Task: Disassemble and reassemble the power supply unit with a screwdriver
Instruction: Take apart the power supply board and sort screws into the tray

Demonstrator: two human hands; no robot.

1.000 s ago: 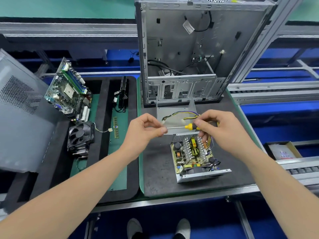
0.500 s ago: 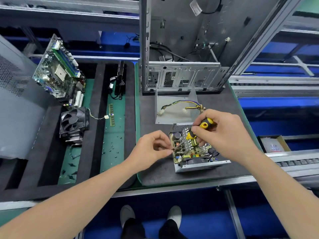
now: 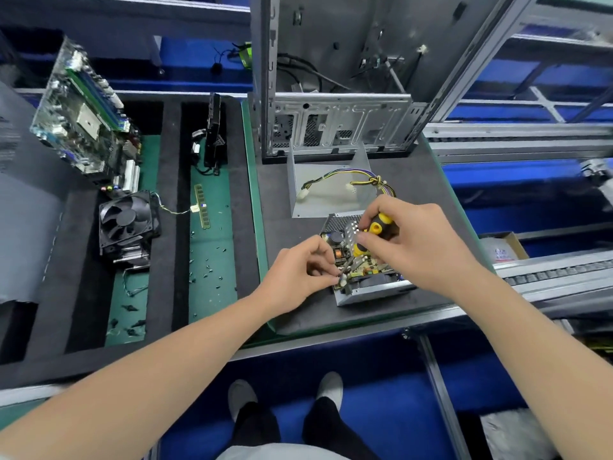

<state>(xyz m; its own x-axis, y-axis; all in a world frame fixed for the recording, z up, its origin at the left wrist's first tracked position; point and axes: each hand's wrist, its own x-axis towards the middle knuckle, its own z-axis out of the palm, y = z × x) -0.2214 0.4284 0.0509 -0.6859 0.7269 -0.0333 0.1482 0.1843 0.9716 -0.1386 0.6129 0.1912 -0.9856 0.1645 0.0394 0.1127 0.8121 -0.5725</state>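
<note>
Both your hands work over one open power supply unit (image 3: 371,292), which sits on the dark mat (image 3: 282,200) near its front edge. Your right hand (image 3: 421,240) grips the one screwdriver (image 3: 374,232) by its yellow-and-black handle, its shaft slanting down to the board's front-left corner. Your left hand (image 3: 298,270) has its fingertips pinched together at the tip; you cannot tell whether a screw sits between them. Behind lies one metal cover (image 3: 328,200) carrying a cable with two white connectors (image 3: 301,195). To the left you have one motherboard (image 3: 83,107), one fan (image 3: 126,220) and one memory stick (image 3: 202,205).
</note>
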